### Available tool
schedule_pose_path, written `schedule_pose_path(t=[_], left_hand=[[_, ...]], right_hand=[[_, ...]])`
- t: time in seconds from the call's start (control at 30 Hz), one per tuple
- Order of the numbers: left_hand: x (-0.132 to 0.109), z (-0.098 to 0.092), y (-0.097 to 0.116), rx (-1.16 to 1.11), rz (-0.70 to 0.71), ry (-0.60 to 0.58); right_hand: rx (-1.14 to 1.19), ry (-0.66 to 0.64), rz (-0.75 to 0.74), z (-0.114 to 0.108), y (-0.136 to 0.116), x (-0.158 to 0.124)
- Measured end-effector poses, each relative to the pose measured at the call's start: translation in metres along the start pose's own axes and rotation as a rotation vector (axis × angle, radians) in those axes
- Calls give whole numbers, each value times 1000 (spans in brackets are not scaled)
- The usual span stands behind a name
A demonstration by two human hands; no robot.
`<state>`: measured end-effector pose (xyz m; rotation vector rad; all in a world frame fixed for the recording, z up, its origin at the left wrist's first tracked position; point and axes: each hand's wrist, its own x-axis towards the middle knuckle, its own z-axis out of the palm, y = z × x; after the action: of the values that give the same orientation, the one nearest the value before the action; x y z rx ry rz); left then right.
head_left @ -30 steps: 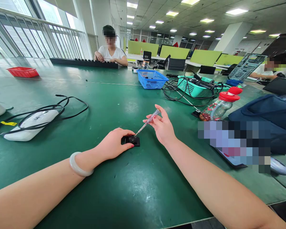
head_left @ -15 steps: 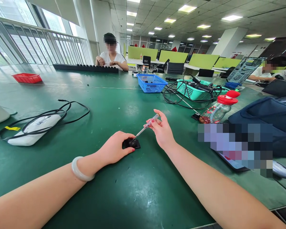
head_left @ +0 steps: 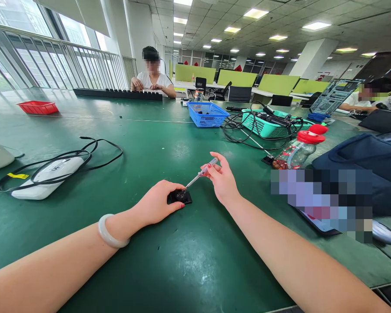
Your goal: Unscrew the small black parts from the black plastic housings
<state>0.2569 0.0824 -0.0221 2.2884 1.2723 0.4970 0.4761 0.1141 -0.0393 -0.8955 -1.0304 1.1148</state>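
Observation:
On the green table (head_left: 143, 152) lies a small black square part (head_left: 181, 197) with a rounded, shiny middle. My left hand (head_left: 159, 202), with a pale bangle at the wrist, grips it between thumb and fingers from the left. My right hand (head_left: 220, 176) holds a screwdriver (head_left: 200, 174) with a clear handle, its index finger resting on the handle's end. The thin metal shaft slants down to the left, and its tip meets the top of the black part beside my left fingers. What the tip sits in is too small to make out.
A blue basket (head_left: 208, 115) and a green basket (head_left: 263, 124) with tangled cables stand ahead. To the right are a red-lidded bottle (head_left: 296, 150) and a dark bag (head_left: 361, 169). A corded white device (head_left: 47, 178) lies left, behind it a red tray (head_left: 38, 107). A person (head_left: 153, 80) sits opposite.

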Motion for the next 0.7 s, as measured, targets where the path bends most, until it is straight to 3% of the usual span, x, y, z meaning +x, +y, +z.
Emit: schedule_pose_path(t=[0.5,0.7], left_hand=[[0,-1,2,-1,7,-11],[-2,0,2,4,1,-16]], right_hand=[[-32,-13,-1,-1,1,0],[-144,-46,-169,0,0,-3]])
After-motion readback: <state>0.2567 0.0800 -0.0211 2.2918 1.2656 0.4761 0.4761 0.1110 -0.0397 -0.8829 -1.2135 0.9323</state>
